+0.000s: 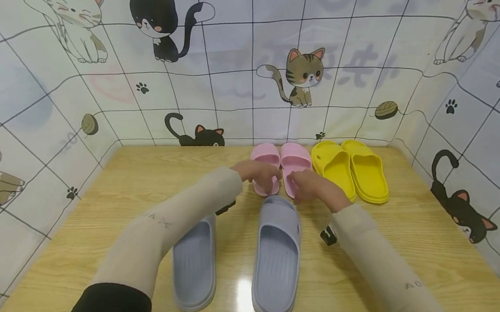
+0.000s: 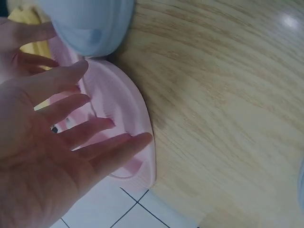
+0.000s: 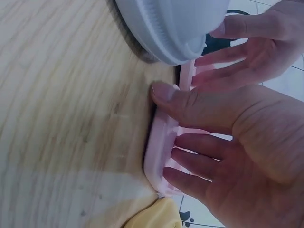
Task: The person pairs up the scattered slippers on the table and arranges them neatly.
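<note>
A pair of small pink slippers stands against the back wall: the left pink slipper and the right pink slipper. Over the heel half of the left one is my left hand, its fingers spread and slightly bent, not curled round it. My right hand is at the heel of the right one, thumb beside the heel edge and fingertips over the insole; whether they press on it I cannot tell. Just in front of the pink pair lies a large grey slipper, toe toward the wall.
A second grey slipper lies to the left, its toe hidden under my left forearm. Beside the pink pair, on the right, are yellow clogs. The wooden surface is bounded by cat-patterned walls at the back and sides.
</note>
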Tool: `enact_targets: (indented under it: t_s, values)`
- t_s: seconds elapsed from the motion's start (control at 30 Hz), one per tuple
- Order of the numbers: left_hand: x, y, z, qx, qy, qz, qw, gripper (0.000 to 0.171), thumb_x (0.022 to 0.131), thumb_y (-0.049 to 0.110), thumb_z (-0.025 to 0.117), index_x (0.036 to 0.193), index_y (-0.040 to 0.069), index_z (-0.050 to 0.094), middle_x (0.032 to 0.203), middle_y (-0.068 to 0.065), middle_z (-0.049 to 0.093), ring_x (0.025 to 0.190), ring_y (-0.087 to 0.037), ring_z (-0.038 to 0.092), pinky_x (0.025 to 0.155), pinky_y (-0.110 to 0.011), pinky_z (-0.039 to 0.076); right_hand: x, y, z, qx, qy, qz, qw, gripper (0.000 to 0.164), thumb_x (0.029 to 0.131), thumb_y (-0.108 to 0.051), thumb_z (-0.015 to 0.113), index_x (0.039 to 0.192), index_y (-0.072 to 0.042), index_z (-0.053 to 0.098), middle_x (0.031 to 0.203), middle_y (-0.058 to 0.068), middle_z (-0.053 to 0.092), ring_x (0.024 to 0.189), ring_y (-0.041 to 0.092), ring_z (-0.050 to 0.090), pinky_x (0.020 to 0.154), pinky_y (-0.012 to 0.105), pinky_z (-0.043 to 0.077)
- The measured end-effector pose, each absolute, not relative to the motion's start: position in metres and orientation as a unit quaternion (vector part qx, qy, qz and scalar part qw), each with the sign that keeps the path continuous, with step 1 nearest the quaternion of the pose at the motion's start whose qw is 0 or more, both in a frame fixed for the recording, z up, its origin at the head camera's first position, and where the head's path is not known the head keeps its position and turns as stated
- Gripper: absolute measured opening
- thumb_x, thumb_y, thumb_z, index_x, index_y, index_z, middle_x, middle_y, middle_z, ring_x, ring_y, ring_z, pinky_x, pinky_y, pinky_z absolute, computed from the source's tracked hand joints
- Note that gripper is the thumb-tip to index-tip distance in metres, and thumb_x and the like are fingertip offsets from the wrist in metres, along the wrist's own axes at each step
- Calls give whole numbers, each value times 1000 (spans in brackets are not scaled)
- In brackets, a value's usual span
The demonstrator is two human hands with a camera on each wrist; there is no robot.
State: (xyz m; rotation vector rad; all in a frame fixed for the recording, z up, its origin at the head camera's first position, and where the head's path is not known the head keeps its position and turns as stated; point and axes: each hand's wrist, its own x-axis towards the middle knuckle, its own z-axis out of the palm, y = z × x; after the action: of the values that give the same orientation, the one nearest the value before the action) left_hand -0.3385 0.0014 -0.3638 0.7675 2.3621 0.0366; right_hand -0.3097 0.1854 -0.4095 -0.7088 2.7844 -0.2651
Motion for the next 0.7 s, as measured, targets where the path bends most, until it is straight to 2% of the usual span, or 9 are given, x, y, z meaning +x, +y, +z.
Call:
enact_targets:
  t_s: [0.13, 0.23, 0.3, 0.37, 0.47, 0.6, 0.7]
  values:
    - [-337, -5, -355, 303, 889, 46, 340, 64, 101, 18, 61, 160, 14, 37, 169, -11, 31, 147, -33, 42, 105, -58, 52, -302, 192, -405, -240, 956, -116, 119, 62, 83, -14, 85, 137, 4, 59, 119, 19, 70, 98, 31, 62, 100, 49, 55]
    - [-333, -16, -346, 319, 877, 76, 351, 62, 103, 18, 58, 161, 13, 35, 169, -16, 30, 151, -35, 38, 107, -60, 50, -290, 196, -396, -214, 961, -138, 108, 60, 89, -18, 80, 141, 0, 59, 131, 19, 68, 110, 33, 63, 107, 52, 52]
    - [-327, -27, -339, 340, 872, 84, 343, 60, 104, 20, 57, 160, 13, 36, 167, -17, 33, 152, -34, 37, 113, -56, 47, -281, 198, -389, -207, 961, -154, 100, 56, 92, -21, 76, 142, -1, 59, 135, 19, 67, 118, 36, 62, 109, 54, 50]
    - [-319, -40, -332, 362, 870, 91, 323, 58, 104, 22, 57, 159, 13, 39, 165, -15, 38, 152, -32, 39, 118, -51, 43, -271, 200, -382, -216, 958, -166, 89, 54, 95, -23, 74, 142, -1, 59, 138, 19, 66, 125, 38, 61, 111, 56, 48]
    - [-303, -61, -321, 388, 873, 103, 277, 56, 103, 25, 58, 157, 15, 43, 161, -9, 46, 149, -27, 44, 122, -45, 38, -258, 200, -374, -246, 948, -181, 88, 56, 95, -28, 74, 141, -1, 60, 138, 19, 66, 125, 39, 62, 109, 56, 49]
    - [-280, -93, -311, 389, 883, 134, 226, 58, 104, 29, 59, 159, 17, 41, 160, -6, 48, 144, -27, 51, 120, -47, 41, -241, 197, -364, -280, 931, -205, 112, 63, 92, -38, 77, 142, -3, 59, 136, 17, 67, 124, 38, 63, 106, 55, 51]
    - [-264, -121, -313, 371, 892, 162, 199, 63, 104, 33, 61, 161, 21, 37, 161, -6, 47, 142, -30, 53, 118, -50, 43, -232, 191, -360, -291, 923, -209, 138, 67, 91, -41, 78, 144, -5, 58, 140, 16, 65, 129, 38, 60, 109, 55, 49]
